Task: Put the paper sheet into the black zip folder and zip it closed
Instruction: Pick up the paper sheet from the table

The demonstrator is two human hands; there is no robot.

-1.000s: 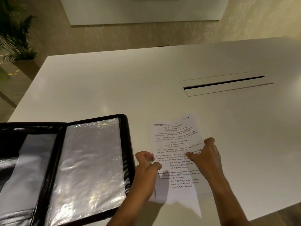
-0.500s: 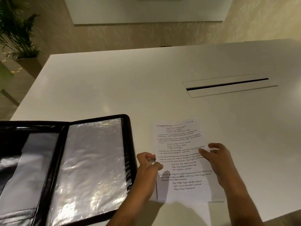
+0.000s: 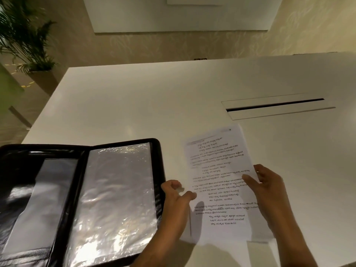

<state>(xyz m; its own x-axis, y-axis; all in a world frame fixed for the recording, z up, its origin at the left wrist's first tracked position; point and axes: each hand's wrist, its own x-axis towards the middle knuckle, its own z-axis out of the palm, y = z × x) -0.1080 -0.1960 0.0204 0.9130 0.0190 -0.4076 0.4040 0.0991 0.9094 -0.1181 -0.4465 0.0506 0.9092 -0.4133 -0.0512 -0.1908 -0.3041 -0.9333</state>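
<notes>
A printed paper sheet (image 3: 217, 176) is held just above the white table (image 3: 146, 105), slightly lifted and tilted. My right hand (image 3: 267, 184) pinches its right edge, thumb on top. My left hand (image 3: 177, 197) grips the sheet's left edge with the thumb on the paper. The black zip folder (image 3: 160, 162) lies open flat at the lower left, its shiny clear plastic sleeve (image 3: 117, 199) facing up on the right half. The folder's left half shows dark pockets and a grey flap. The zipper pull is not visible.
A long cable slot (image 3: 275, 106) is set into the table at the far right. A potted plant (image 3: 23, 41) stands on the floor beyond the table's left corner. The table's front edge runs just under my forearms.
My right hand has slid from the middle of the sheet to its right edge and taken hold. The sheet has lifted off the table between both hands.
</notes>
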